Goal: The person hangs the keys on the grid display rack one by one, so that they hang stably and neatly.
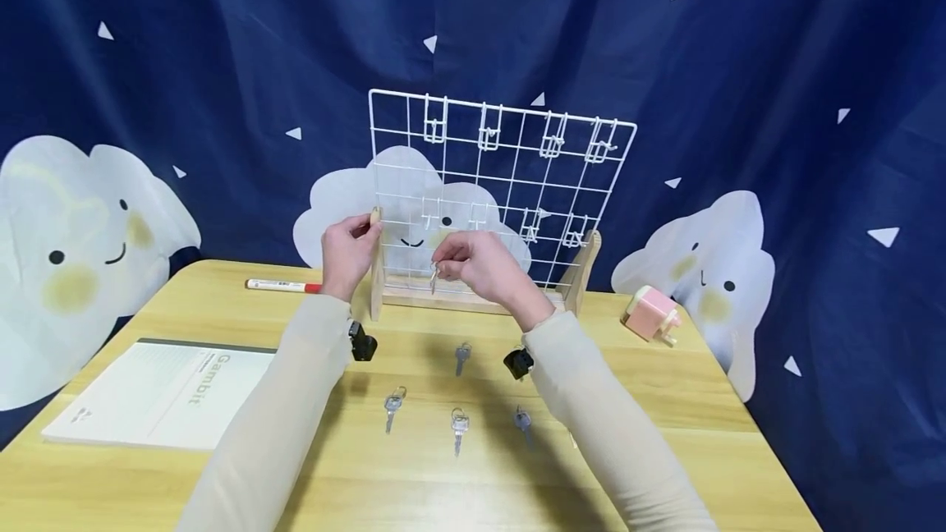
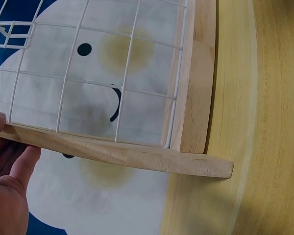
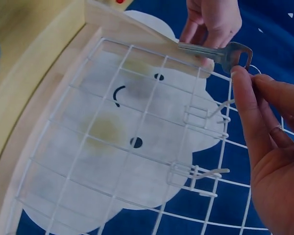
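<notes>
Right hand (image 1: 480,263) pinches one silver metal key (image 3: 220,51) by its ring, just before the white wire grid rack (image 1: 510,179) with eight hooks. Left hand (image 1: 347,253) grips the rack's wooden left post (image 1: 377,269). Four more keys (image 1: 460,425) lie on the wooden table (image 1: 414,483).

fifth table key (image 1: 571,437) hidden behind sleeve (image 1: 613,425)
</notes>
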`<state>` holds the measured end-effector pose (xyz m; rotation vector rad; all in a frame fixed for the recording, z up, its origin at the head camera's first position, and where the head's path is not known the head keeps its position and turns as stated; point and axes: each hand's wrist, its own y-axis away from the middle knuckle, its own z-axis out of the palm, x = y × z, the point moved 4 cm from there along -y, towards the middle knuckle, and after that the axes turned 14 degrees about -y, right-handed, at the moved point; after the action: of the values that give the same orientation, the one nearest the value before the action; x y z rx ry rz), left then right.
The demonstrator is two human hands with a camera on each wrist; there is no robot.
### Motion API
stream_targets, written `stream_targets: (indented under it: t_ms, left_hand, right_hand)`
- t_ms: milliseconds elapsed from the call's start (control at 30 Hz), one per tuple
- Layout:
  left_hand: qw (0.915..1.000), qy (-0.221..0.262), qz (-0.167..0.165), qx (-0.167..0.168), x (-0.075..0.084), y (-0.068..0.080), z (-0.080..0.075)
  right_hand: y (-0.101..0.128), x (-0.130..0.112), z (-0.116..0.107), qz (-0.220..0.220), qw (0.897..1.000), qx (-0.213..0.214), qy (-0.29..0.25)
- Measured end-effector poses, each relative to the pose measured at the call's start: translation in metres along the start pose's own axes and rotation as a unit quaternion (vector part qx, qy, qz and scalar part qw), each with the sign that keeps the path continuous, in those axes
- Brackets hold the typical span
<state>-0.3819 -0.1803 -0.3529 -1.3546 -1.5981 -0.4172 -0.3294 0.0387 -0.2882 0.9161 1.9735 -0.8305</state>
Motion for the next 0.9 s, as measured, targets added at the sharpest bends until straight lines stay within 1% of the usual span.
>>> stream_targets:
  t_ms: [133,333,500,700,800,900]
  left_hand:
    - [1.0,-0.001,0.005,0.0,0.001,0.0,0.001]
    - [1.0,0.002,0.005,0.005,0.0,0.0,-0.001]
    - [0.9999,0.002,0.011,0.01,0.002,-0.001,0.001]
    - [0.9997,0.007,0.018,0.014,0.005,-0.001,0.003]
    - [0.9998,0.005,0.013,0.016,0.005,0.0,0.002]
    - [0.9998,0.005,0.013,0.017,0.003,0.001,0.001]
  right_hand:
    - [-0.001,-0.009,-0.007,-0.016,0.999,0.017,0.022]
    - [-0.004,-0.027,-0.017,-0.02,0.998,0.036,0.046]
    - [-0.011,-0.04,-0.024,-0.016,0.998,0.05,0.034]
    - [-0.018,-0.047,-0.028,0.004,0.998,0.065,-0.024]
    - [-0.022,-0.05,-0.029,-0.001,0.996,0.077,-0.035]
    - [-0.025,-0.056,-0.031,-0.017,0.995,0.094,-0.043]
